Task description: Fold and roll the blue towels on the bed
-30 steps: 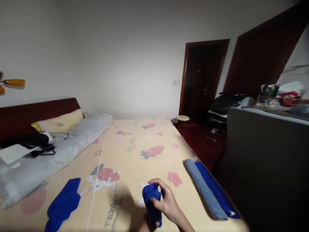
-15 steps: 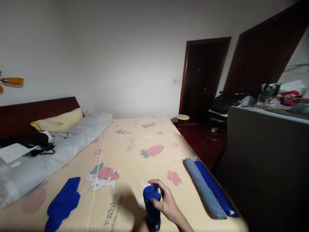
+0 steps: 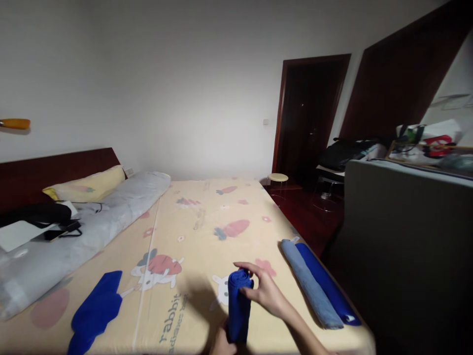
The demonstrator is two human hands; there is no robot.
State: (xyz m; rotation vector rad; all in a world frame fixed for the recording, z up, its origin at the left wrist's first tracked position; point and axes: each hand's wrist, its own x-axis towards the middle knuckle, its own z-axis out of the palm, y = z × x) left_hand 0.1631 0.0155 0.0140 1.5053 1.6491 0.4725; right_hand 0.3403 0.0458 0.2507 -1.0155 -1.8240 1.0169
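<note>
"Blue roll first: how does it look?"

"Deep, saturated blue cloth, wound into a thick cylinder, standing almost upright. Its top end shows a spiral of layers, and the weave looks soft and slightly fuzzy."

"Where is it?"

"Over the near edge of the bed, right of the middle. I can't tell whether its bottom end touches the sheet."

"And the grip?"

"The right hand is clamped on the top end, thumb on the near side, fingers curving over behind. The left hand is at the lower end, but it is cut off, so I can't tell how closed that grip is."

"What lies around it?"

"A flat blue cloth with angular outlines toward the near left corner, its lower tip cut off. Along the right edge, close to the near corner, a pale blue roll with a mottled, denim-like surface lies against a smoother dark blue roll."

"Farther out?"

"Smooth, printed cream sheeting, then crinkled grey bedding bundled toward the headboard. The black items on it are hard to make out."
</note>
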